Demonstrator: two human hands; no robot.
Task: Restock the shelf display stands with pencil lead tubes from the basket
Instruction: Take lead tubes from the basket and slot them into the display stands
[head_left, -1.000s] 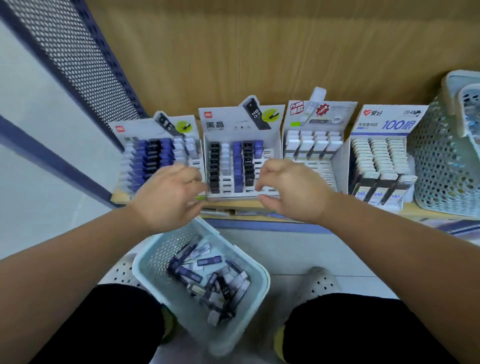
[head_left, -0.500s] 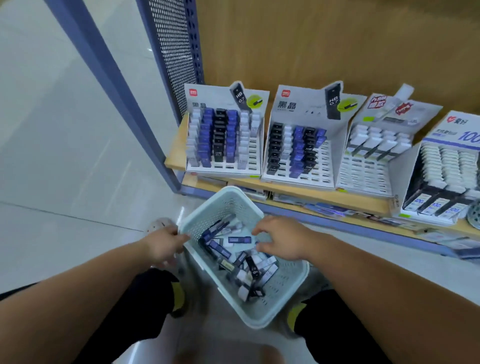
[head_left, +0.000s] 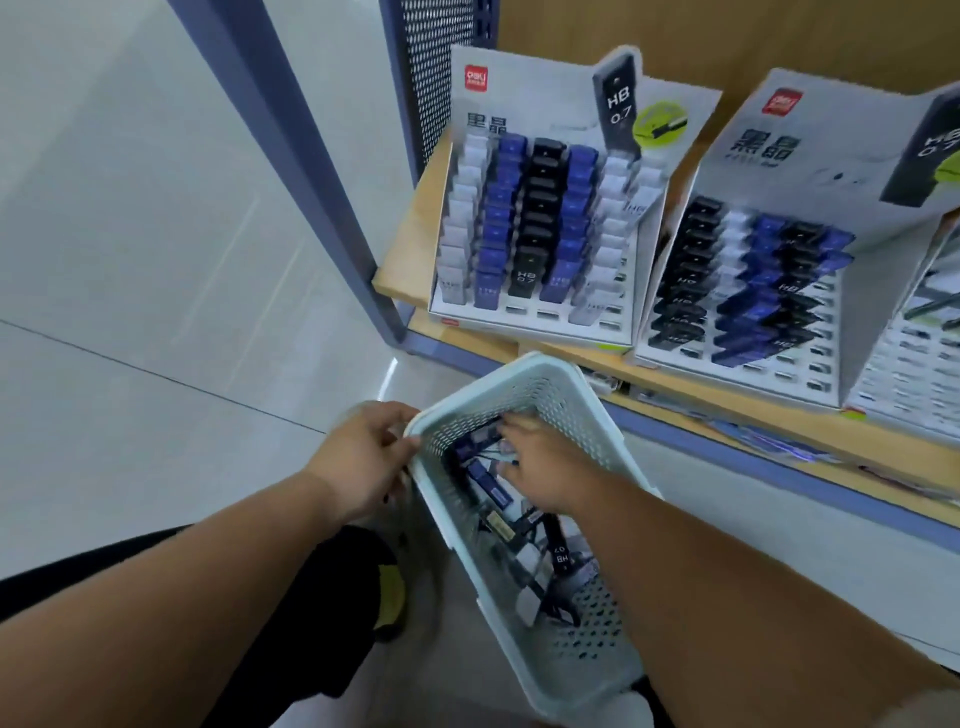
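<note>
Pencil lead tubes (head_left: 488, 486), small flat plastic ones in blue, black and white, lie in a heap at the bottom of the pale green plastic basket with little holes in its walls (head_left: 540, 366). The basket sits low by the person's knees, just in front of the wooden shelf (head_left: 410, 249).

A second ago both grips were up at the stands. Half a second ago they had dropped to the basket. Now the right grip (head_left: 545, 467) is deeper inside it, right on top of the tubes. I think this means the person is fetching the next tube to put away.

The left grip (head_left: 358, 457) holds the left corner of the basket's rim, with its fingers curled at the edge. The right grip has its fingers bent down onto the heap. It is blurry there, so I cannot tell if it has pinched a tube yet or is only feeling for one.

The white card stand on the left (head_left: 519, 104) is nearly full, with a few empty slots in front. The white card stand beside it (head_left: 810, 150) has more empty slots. Both are up on the shelf, well apart from the grips.
</note>
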